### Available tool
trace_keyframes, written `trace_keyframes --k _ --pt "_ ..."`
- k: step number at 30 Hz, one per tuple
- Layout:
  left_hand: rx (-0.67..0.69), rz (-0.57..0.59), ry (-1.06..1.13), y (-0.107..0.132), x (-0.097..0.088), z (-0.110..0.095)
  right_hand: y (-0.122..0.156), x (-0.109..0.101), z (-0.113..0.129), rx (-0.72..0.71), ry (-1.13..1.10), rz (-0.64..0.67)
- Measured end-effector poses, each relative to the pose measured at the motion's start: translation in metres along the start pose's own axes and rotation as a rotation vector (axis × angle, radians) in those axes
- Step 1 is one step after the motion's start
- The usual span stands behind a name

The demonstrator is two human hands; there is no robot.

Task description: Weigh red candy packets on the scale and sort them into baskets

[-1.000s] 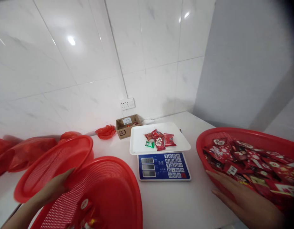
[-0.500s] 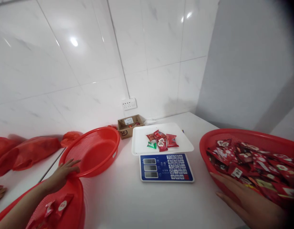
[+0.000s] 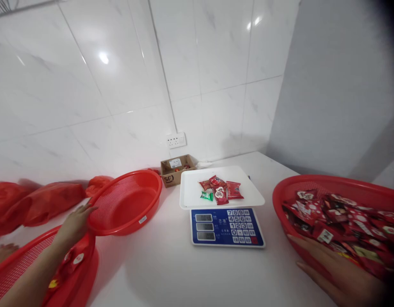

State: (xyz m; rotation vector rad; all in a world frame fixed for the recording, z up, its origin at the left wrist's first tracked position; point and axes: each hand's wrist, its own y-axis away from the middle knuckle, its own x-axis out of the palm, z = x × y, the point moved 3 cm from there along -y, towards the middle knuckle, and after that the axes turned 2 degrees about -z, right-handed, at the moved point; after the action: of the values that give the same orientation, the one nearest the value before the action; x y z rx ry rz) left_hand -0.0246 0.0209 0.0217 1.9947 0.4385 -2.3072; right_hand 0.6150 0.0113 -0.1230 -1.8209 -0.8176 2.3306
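Note:
My left hand (image 3: 76, 224) is open, its fingertips against the rim of an empty red mesh basket (image 3: 125, 202) lying on the white table (image 3: 171, 273). Below that hand sits a second red basket (image 3: 21, 268) holding red candy packets (image 3: 72, 260). My right hand (image 3: 334, 273) lies open on the near rim of a third red basket (image 3: 312, 183), which is heaped with red packets (image 3: 337, 226). A white tray (image 3: 216, 187) on a blue-keypad digital scale (image 3: 227, 227) bears several wrapped packets (image 3: 218, 189), one of them green.
A cardboard SF box (image 3: 177, 170) with small items stands against the tiled wall below a wall socket (image 3: 176, 140). Red plastic bags (image 3: 50, 204) lie at the left. Another person's hand (image 3: 1, 253) rests at the far left edge.
The empty red basket has gone from tilted by my left hand to lying flat farther back on the table. My left hand has moved away from the lower basket's packets.

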Motion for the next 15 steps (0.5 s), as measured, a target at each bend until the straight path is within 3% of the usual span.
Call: trace_keyframes --k 3,6,8,11,15 --pt "0.021 0.012 0.15 0.001 -0.002 -0.05 0.0 -0.002 0.001 -0.025 0.029 -0.015" --pt "0.141 0.114 0.283 0.014 0.003 -0.106 0.0 -0.002 0.001 -0.03 0.047 -0.016" --pt "0.182 0.173 0.369 0.024 0.004 -0.132 0.001 -0.001 0.001 -0.025 0.042 -0.008" --pt "0.229 0.239 0.437 0.036 -0.003 -0.149 0.001 0.001 0.0 -0.008 0.034 0.011" --pt "0.313 0.363 0.427 0.045 -0.019 -0.151 0.001 0.001 -0.001 0.011 0.011 0.001"
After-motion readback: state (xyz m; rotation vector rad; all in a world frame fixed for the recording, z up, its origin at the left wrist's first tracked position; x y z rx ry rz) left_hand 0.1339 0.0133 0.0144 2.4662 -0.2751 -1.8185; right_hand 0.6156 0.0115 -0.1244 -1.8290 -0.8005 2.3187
